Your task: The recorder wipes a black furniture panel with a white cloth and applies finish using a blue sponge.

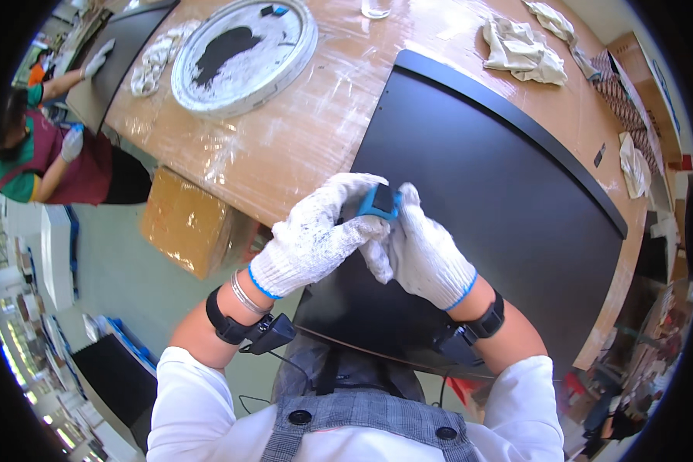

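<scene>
My left hand (308, 235), in a white knit glove with a smudged surface, pinches a small blue block with a black pad (379, 201) between thumb and fingers. My right hand (431, 262), gloved the same way, closes on the block's right end. Both hands meet above a large black panel (485, 177) with a raised strip along its far edge. The panel lies on the table in front of me. Some of my fingertips are hidden behind the block and the other fingers.
A round white tray (304, 58) with dark powder and another small blue-and-black piece stands far left. Rags (520, 54) and a clear glass (376, 9) lie along the table's back. A cardboard box (181, 223) stands beside the table. At left, a co-worker (61, 158) handles another dark panel.
</scene>
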### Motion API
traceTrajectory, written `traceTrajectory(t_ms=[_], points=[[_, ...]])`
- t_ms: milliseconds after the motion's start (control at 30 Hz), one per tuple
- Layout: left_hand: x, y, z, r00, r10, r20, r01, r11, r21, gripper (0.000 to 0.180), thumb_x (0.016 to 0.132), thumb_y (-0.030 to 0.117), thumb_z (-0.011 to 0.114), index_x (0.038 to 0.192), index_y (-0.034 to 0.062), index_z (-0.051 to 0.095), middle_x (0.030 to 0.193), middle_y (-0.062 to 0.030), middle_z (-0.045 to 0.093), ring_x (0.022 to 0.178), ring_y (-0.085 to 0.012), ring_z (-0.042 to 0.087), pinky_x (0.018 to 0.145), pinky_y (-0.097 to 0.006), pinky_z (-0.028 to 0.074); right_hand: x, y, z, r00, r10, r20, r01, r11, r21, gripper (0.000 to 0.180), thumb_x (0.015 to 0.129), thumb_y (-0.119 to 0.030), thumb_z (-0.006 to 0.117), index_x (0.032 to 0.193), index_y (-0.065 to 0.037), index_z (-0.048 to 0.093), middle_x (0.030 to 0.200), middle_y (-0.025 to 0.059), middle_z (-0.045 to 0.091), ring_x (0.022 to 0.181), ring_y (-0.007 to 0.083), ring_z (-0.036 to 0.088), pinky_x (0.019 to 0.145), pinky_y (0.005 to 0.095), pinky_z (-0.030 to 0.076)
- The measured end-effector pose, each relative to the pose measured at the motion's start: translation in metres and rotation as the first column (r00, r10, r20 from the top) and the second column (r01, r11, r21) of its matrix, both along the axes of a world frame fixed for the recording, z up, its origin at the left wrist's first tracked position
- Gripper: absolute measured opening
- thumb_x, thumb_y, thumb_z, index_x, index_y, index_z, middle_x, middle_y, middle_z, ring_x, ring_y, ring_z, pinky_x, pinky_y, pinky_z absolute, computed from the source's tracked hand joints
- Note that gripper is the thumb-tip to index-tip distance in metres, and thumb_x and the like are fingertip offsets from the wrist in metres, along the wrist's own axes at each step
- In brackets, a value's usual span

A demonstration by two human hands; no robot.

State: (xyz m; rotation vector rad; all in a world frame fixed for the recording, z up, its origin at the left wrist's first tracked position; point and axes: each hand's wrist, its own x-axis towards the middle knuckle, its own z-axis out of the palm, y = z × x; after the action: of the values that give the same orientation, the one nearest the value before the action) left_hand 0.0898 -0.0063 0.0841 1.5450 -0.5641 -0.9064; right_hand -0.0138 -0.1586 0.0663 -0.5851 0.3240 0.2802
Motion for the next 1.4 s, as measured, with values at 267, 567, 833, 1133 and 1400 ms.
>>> traceTrajectory(t_ms=[267, 567, 833, 1133, 1400], points=[[0.087, -0.042, 0.005, 0.900, 0.161, 0.405, -0.284, 0.922, 0.263, 0.031, 0.083, 0.011, 0.073, 0.104, 0.0036, 0.051, 0.107, -0.0104, 0.063, 0.093, -0.0121, 0.062, 0.081, -0.029, 0.053, -0.082, -0.113, -0.023, 0.941, -0.332, 0.063, 0.070, 0.009, -0.998, 0.027, 0.095, -0.020, 0.060, 0.116, -0.003, 0.063, 0.096, 0.0099, 0.068, 0.083, 0.0198, 0.065, 0.075, 0.0315, 0.053], [0.159, -0.103, -0.063, 0.709, -0.091, 0.699, -0.158, 0.946, 0.284, 0.062, 0.087, 0.038, 0.066, 0.136, 0.0051, 0.048, 0.133, -0.0220, 0.050, 0.120, -0.0367, 0.052, 0.102, -0.043, 0.042, -0.104, -0.147, -0.052, 0.971, -0.080, 0.227, 0.084, -0.769, -0.634, 0.026, 0.079, -0.008, 0.070, 0.105, -0.010, 0.067, 0.082, 0.0081, 0.062, 0.076, 0.0285, 0.061, 0.070, 0.0383, 0.050], [0.161, -0.125, -0.069, 0.593, -0.102, 0.798, -0.281, 0.903, 0.324, 0.056, 0.083, 0.034, 0.071, 0.125, -0.0026, 0.059, 0.118, -0.0205, 0.063, 0.109, -0.0324, 0.061, 0.098, -0.038, 0.046, -0.104, -0.151, -0.052, 0.972, -0.081, 0.223, 0.098, -0.718, -0.689, 0.026, 0.078, -0.006, 0.071, 0.103, -0.010, 0.066, 0.080, 0.0084, 0.062, 0.074, 0.0287, 0.060, 0.069, 0.0381, 0.049], [0.164, -0.132, -0.067, 0.623, -0.159, 0.765, -0.273, 0.873, 0.404, 0.058, 0.079, 0.034, 0.075, 0.123, -0.0014, 0.061, 0.113, -0.0198, 0.064, 0.105, -0.0304, 0.062, 0.094, -0.038, 0.047, -0.103, -0.152, -0.051, 0.971, -0.067, 0.228, 0.116, -0.704, -0.701, 0.026, 0.079, -0.005, 0.071, 0.104, -0.010, 0.065, 0.080, 0.0075, 0.062, 0.074, 0.0275, 0.060, 0.070, 0.0371, 0.049], [0.160, -0.133, -0.073, 0.637, -0.045, 0.770, -0.294, 0.909, 0.296, 0.057, 0.080, 0.034, 0.073, 0.122, -0.0023, 0.060, 0.107, -0.0211, 0.062, 0.100, -0.0344, 0.061, 0.090, -0.041, 0.048, -0.104, -0.152, -0.051, 0.974, -0.077, 0.211, 0.100, -0.693, -0.714, 0.026, 0.080, -0.006, 0.071, 0.104, -0.010, 0.065, 0.081, 0.0077, 0.062, 0.073, 0.0274, 0.059, 0.069, 0.0372, 0.049]])
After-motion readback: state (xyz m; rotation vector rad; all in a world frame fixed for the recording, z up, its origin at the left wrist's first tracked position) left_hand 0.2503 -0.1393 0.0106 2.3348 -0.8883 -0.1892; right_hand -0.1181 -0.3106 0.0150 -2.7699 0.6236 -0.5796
